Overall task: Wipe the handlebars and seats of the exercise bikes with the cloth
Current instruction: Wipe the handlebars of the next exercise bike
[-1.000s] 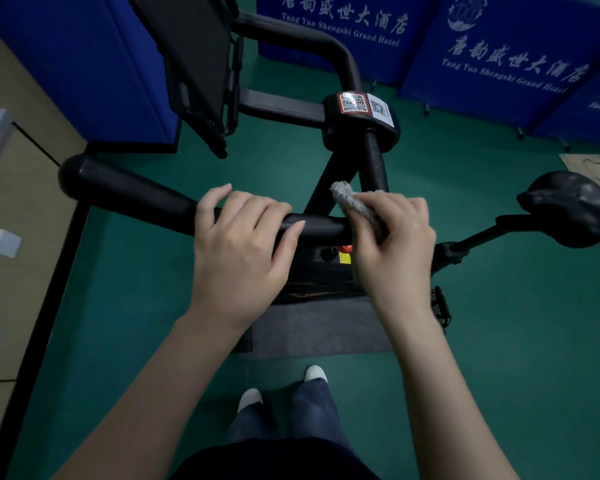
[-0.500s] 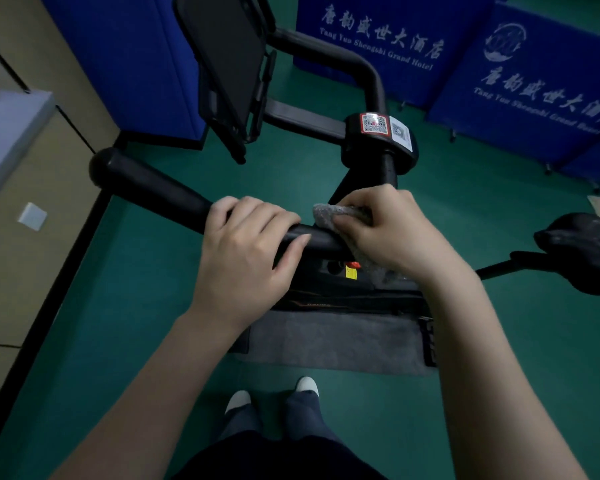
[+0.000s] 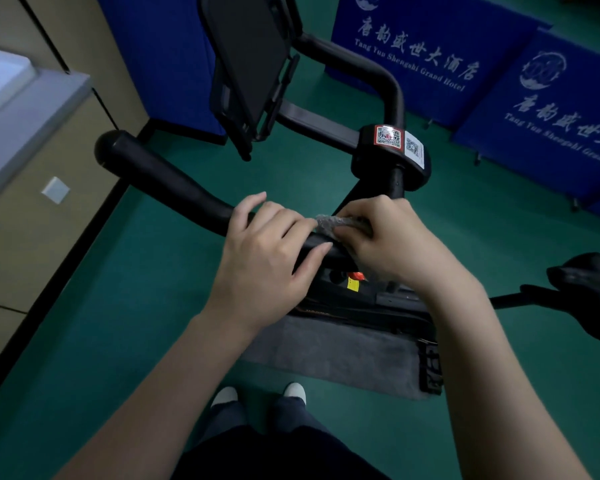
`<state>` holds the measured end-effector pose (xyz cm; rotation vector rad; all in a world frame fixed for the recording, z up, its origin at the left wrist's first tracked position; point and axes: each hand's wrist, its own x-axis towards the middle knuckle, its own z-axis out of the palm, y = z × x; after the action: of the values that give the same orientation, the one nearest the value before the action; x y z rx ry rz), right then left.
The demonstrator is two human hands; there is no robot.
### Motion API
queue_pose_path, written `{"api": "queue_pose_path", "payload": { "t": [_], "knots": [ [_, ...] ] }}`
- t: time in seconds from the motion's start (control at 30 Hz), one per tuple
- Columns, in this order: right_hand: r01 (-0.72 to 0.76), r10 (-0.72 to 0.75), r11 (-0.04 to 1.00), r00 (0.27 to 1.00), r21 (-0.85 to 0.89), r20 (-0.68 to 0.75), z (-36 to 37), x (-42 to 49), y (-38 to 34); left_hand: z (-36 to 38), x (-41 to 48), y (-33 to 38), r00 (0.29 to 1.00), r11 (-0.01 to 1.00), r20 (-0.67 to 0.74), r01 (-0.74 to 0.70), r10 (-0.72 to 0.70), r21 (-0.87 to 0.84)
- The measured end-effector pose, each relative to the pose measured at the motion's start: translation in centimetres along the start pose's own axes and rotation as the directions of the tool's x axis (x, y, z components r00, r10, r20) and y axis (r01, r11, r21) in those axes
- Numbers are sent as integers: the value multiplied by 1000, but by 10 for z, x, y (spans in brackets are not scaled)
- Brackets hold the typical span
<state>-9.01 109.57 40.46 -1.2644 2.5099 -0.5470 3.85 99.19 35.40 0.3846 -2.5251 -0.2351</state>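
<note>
Where right hand [image 3: 388, 244] fingers [image 3: 352, 234] pinch cloth [image 3: 329, 222], handlebar [image 3: 160, 174] beneath

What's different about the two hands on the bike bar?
The left hand grips the bare handlebar; the right hand pinches a crumpled cloth against it. The left hand sits nearer the bar's end, the right hand nearer the middle post. Both rest on the same bar.

Green floor [image 3: 136, 306] covers most of the frame. A grey mat [image 3: 343, 355] lies flat on it, lower centre. Blue banners [image 3: 413, 57] with white lettering stand along the upper right. The beige wall [image 3: 21, 244] at left carries a white plate [image 3: 55, 190], with a grey ledge [image 3: 25, 112] at upper left. My white shoe toes [image 3: 226, 396] show at bottom centre.
</note>
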Motion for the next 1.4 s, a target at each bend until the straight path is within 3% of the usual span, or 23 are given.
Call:
{"api": "queue_pose_path", "payload": {
  "t": [0.13,0.27,0.43,0.63,0.77,0.83,0.97,1.1,1.4],
  "knots": [
    [14,-14,999,1000,-45,4,-7,-2,14,2,-2,3,999,1000,8,31,-31,-4],
    [89,-88,996,995,19,-38,-1,-9,17,2,-2,6,998,998,16,58,-58,-1],
    [106,-79,991,959,85,-272,6,-16,36,3,-2,8,997,997,4,78,-78,3],
    [231,-6,931,783,282,-622,47,-36,41,5,-1,14,994,994,-45,105,-104,40],
    [205,218,882,619,424,-754,64,-31,43,8,-2,17,991,991,-51,126,-124,43],
    [216,299,845,566,489,-768,73,-32,36,9,-3,17,991,991,-47,131,-129,41],
    [299,268,826,538,478,-799,83,-36,35,9,-3,17,990,991,-52,129,-127,34],
    [218,511,707,500,673,-699,74,-22,46,10,-3,17,991,991,-54,126,-124,42],
    [189,706,489,488,851,-514,74,-18,46,13,-2,18,990,990,-70,125,-120,67]
  ]
}}
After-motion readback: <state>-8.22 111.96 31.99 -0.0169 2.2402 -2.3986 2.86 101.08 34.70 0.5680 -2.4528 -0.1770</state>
